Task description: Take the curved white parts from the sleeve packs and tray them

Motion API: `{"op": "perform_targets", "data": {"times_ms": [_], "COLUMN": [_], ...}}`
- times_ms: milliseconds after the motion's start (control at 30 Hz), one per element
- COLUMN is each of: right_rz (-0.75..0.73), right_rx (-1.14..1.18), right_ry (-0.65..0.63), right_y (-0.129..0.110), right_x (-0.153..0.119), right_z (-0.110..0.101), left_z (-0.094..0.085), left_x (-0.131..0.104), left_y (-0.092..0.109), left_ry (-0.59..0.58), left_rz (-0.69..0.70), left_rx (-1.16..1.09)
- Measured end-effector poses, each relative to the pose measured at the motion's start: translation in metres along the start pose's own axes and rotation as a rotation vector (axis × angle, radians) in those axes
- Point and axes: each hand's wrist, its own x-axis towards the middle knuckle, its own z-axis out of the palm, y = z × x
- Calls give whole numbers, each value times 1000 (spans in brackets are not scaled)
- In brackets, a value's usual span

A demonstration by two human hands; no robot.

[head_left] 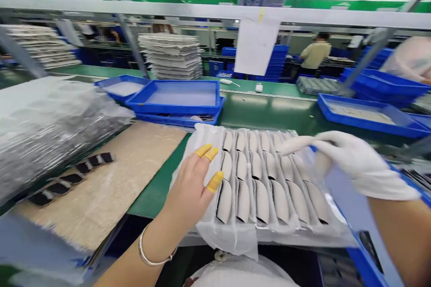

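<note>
A tray lined with thin white sheet [232,233] lies before me, holding rows of curved off-white pieces [262,202] with dark edges and fine mesh-like dots. My left hand [191,179], with yellow finger cots on several fingertips, lies over the tray's left edge; its fingers are spread and hold nothing. Above the right side of the tray is my right hand [343,157] in a white glove. Its index finger stretches left to the back rows, with the other fingers apart from it and nothing visible between them. Whether that fingertip touches a piece is hard to see.
Blue trays [185,94] stand behind on the green bench [266,112]. Left lies a brown board [134,157] with several small black pieces [69,178], beside plastic-wrapped stacked trays [60,121]. A blue bin [357,233] sits at right. A metal rail [188,9] crosses above; a person [316,54] sits beyond.
</note>
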Motion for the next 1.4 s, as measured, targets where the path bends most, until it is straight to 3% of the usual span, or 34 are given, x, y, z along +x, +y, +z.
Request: {"op": "perform_targets", "data": {"times_ms": [100, 167, 267, 333, 467, 600, 700, 900, 1133, 1400], "right_rz": [-145, -233, -261, -175, 152, 376, 427, 417, 354, 353], "right_rx": [-9, 33, 128, 290, 826, 1157, 1241, 1276, 1276, 1330], "right_ry": [-273, -300, -312, -285, -196, -297, -394, -432, -470, -468], "right_y": [-31, -55, -77, -78, -67, -61, -64, -69, -58, -55], "right_x": [-13, -17, -26, -33, -42, -46, -49, -59, -62, -68], "right_z": [17, 36, 58, 66, 75, 84, 92, 104, 112, 116], "left_z": [21, 31, 40, 41, 39, 34, 33, 38, 42, 44], "left_x": [8, 7, 3, 0, -2, -4, -7, -12, -13, -12], "left_y": [35, 45, 43, 37, 34, 46, 51, 51, 54, 57], "left_ry": [-64, -118, -225, -307, -429, -506, -555, -621, -668, -662], "left_rz": [143, 149, 41, -87, -393, -716, -761, -784, -820, -837], "left_rx": [8, 22, -2, -152, -852, -1295, -1459, -1550, -1550, -1510]}}
